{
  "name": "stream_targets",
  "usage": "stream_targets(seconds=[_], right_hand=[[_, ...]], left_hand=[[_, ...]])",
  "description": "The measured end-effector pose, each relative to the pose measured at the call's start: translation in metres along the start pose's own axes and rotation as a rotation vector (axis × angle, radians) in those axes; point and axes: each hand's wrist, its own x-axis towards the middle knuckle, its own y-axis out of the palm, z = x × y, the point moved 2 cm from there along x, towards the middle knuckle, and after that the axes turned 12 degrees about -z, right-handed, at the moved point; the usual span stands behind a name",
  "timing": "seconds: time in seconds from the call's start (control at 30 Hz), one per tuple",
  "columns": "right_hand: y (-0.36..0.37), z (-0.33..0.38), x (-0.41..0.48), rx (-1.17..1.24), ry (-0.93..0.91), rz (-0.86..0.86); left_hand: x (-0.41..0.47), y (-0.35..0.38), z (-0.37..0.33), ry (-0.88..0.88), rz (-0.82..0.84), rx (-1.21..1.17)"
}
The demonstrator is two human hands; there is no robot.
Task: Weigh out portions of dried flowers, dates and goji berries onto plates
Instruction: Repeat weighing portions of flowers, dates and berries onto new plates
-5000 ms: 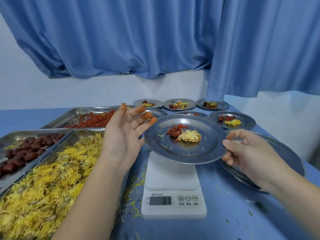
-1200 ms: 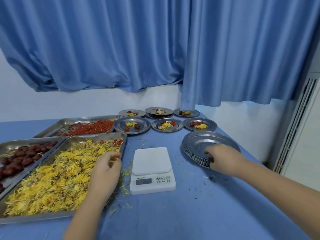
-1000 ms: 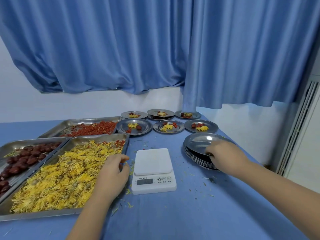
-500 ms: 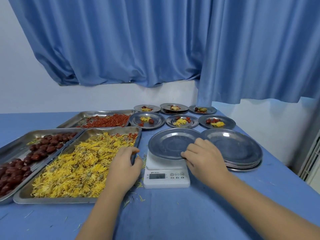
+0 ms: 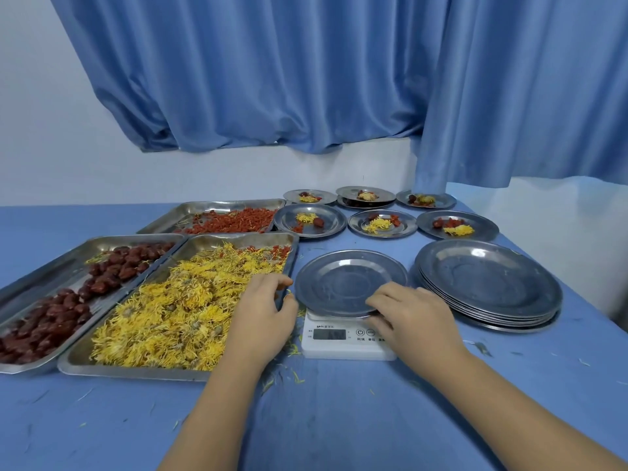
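An empty steel plate (image 5: 343, 280) sits on the white scale (image 5: 339, 348). My right hand (image 5: 413, 319) holds the plate's near rim, fingers on top and thumb below. My left hand (image 5: 263, 321) lies with curled fingers over the right rim of the dried flower tray (image 5: 85, 363); whether it holds petals is hidden. The date tray (image 5: 64, 263) is at the left and the goji berry tray (image 5: 190, 210) behind it. A stack of empty plates (image 5: 489, 283) stands right of the scale.
Several filled plates (image 5: 309, 220) stand in two rows at the back of the blue table. Loose petals lie scattered around the scale. A blue curtain hangs behind, and the table's right edge runs close beside the plate stack.
A filled plate left the scale for the back rows. My right hand took an empty plate off the stack and set it on the scale. My left hand went to the flower tray.
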Motion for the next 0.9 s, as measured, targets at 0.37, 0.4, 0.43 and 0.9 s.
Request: stream_targets(seconds=[0.37,0.4,0.43,0.9], right_hand=[[-0.011,-0.023,-0.014,0.247,0.336,0.453],[-0.010,-0.024,-0.014,0.240,0.336,0.482],[-0.009,-0.025,-0.015,0.231,0.334,0.506],[-0.007,-0.021,-0.021,0.173,0.413,0.624]], left_hand=[[0.000,0.000,0.002,0.010,-0.012,-0.039],[-0.001,-0.001,0.002,0.014,-0.014,-0.037],[-0.001,-0.001,0.002,0.018,-0.014,-0.032],[-0.001,0.001,0.003,0.064,-0.012,0.002]])
